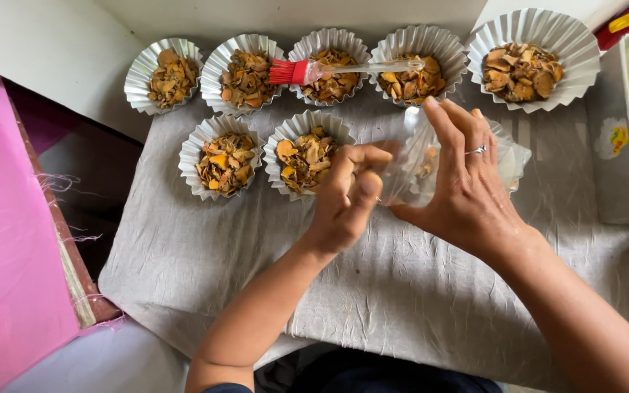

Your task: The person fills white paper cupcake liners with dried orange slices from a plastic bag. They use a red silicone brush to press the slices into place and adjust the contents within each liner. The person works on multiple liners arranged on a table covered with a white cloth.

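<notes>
A tabletop covered with a wrinkled grey cloth (205, 262) carries seven fluted foil cups (522, 62) filled with dried orange-brown flakes, five in a back row and two in front, with a red-bristled brush (314, 71) lying across the back cups. Just right of the front pair, the right hand (460, 182) curves round a clear plastic bag (416, 164) holding a few flakes, gripping it, while the left hand (347, 196), fingers curled, pinches the bag's near edge

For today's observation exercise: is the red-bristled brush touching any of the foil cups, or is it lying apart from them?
Touching. The head view shows the brush lying across the back row, its clear handle resting on the rims of two foil cups.
</notes>
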